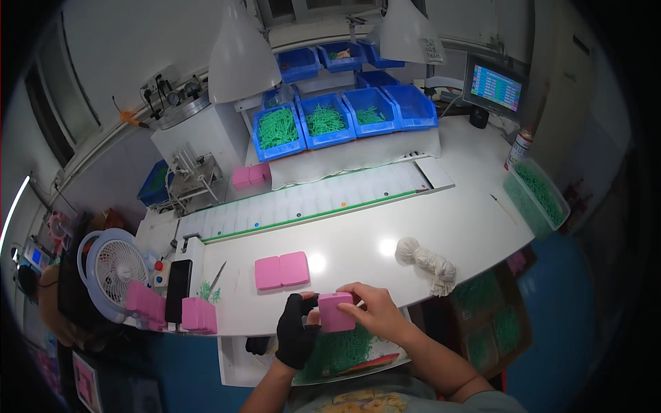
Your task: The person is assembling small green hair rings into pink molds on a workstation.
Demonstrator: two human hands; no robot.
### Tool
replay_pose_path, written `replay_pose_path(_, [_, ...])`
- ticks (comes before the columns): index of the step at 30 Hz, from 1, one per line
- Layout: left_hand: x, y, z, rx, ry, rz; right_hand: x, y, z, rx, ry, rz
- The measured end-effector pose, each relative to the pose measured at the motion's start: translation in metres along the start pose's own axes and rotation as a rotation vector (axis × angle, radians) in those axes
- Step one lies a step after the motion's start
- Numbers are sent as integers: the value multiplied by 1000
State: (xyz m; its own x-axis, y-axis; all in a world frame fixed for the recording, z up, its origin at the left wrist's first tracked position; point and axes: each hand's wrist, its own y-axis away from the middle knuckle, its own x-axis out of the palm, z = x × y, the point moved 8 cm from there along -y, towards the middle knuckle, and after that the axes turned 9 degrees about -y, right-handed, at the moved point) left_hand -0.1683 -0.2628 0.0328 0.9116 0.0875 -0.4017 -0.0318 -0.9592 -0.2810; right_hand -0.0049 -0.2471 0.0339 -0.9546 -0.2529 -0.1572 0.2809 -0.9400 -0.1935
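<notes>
A white curved worktop [454, 227] filled the middle of the frame, with a pale conveyor strip [310, 203] running across it from centre left up toward the right. Behind the strip, in the upper centre, stood blue bins [344, 117] holding green pieces, and a white machine [200, 141] sat at the upper left of them. A screen [494, 87] glowed in the upper right, and a clear tub [540, 196] of green pieces stood at the worktop's right edge. A small fan [113, 272] sat at the lower left, with a black phone [179, 289] just beside it.

At the lower centre, both forearms came up from the bottom edge and met at the worktop's near edge. The left hand [297, 330], in a black fingerless glove, was curled with its thumb and fingers against the left side of a pink case [336, 311]. The right hand [375, 313], bare, was closed on the same case, fingers bent over its top and right side. The case was held between the two hands, above the near edge and over a tray [344, 351] of green pieces below it.

Two more pink cases [282, 270] lay flat and touching on the worktop just above the hands. A white knotted cloth [427, 261] lay to the right of them. Further pink cases [198, 315] stood at the lower left edge near the phone, and two [250, 175] sat by the machine.
</notes>
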Motion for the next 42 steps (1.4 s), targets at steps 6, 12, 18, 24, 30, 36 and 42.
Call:
replay_pose_path(6, [39,-25,-34,389,-596,174,-29,-23,10,-211,603,-230])
replay_pose_path(12, [64,-32,-9,407,-710,412,-45,-7,16,-360,401,-304])
replay_pose_path(18, [72,-74,-12,438,-567,483,-69,12,-10,-305,373,-363])
replay_pose_path(24, [92,-207,13,471,-489,298,-77,16,-15,-317,344,-426])
replay_pose_path(30, [102,-275,58,418,-564,225,-76,13,-16,-311,317,-422])
replay_pose_path(36, [89,-278,78,369,-554,231,-76,14,-13,-339,372,-421])
replay_pose_path(42, [66,-277,95,333,-549,247,-71,15,-12,-343,399,-416])
